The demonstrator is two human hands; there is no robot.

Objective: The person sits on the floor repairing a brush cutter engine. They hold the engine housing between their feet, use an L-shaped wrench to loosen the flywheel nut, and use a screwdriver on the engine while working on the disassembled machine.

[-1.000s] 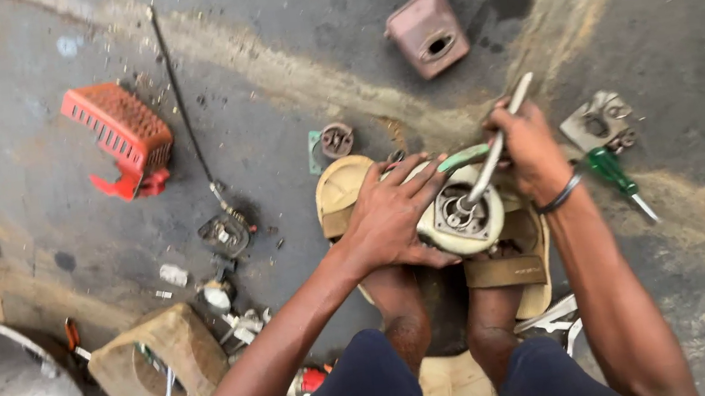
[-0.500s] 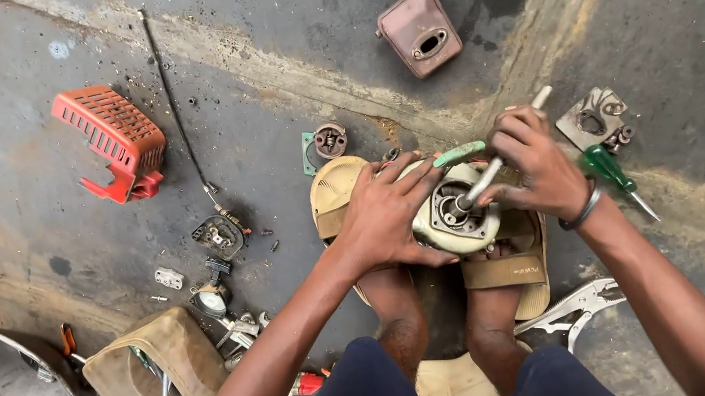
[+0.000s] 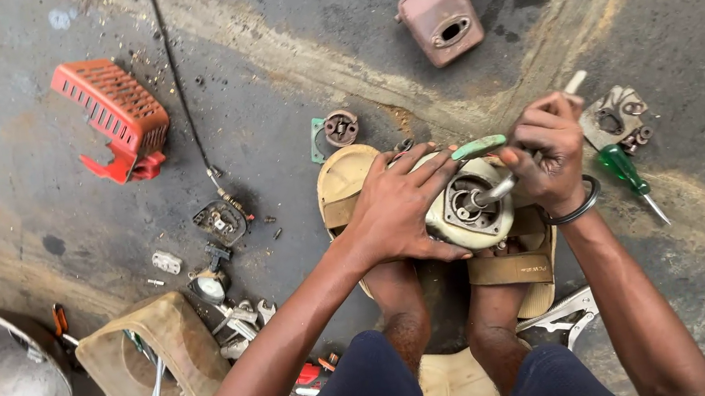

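Fingers of the left hand (image 3: 398, 210) spread flat on the round engine part (image 3: 469, 207), near the sandals (image 3: 502, 265). Right hand (image 3: 548, 162) curls tight around a metal tool (image 3: 502, 188) poking into its middle.

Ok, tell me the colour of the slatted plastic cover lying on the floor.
The slatted plastic cover is orange-red, clearest in the head view, upper left.
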